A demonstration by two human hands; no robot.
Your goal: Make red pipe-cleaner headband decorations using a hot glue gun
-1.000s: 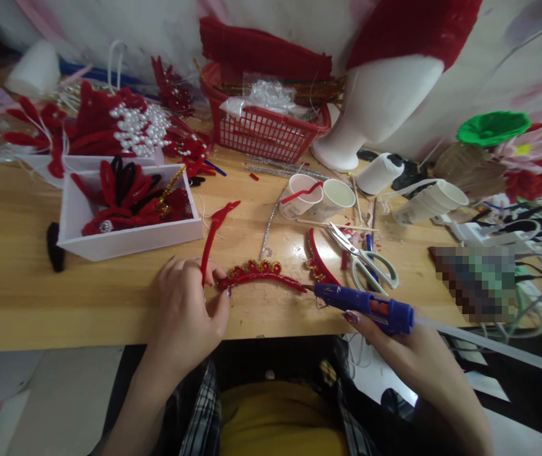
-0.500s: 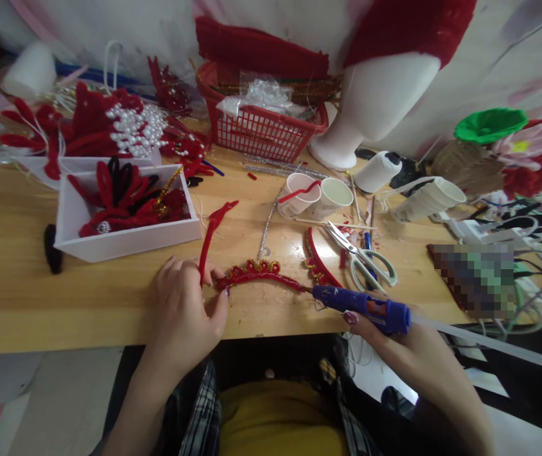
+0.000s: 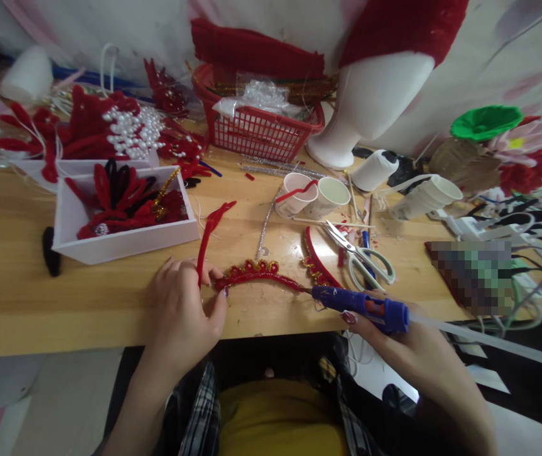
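Observation:
My left hand [image 3: 185, 304] pinches the left end of a curved red band [image 3: 264, 277] trimmed with gold-edged red loops. A red fuzzy strip [image 3: 207, 239] also rises from between its fingers. In my right hand [image 3: 394, 335] is a blue hot glue gun [image 3: 359, 305], a long pale glue stick [image 3: 489, 342] trailing from its back. The gun's nozzle meets the right end of the band, and a shiny line runs along the band's surface. Just beyond the nozzle lies a second red band with gold loops [image 3: 317, 259]. My right fingers are partly hidden behind the gun.
Scissors [image 3: 354, 250] lie beside the second band. Two paper cups [image 3: 331, 197] stand behind. To the left, a white box [image 3: 128, 244] holds red and black fuzzy pieces. Farther back are a red basket [image 3: 256, 130] and a white mannequin head [image 3: 370, 101]. Cables [image 3: 532, 285] tangle at right.
The view has shifted very slightly. Both hands, the glue gun and the band keep the same places relative to each other.

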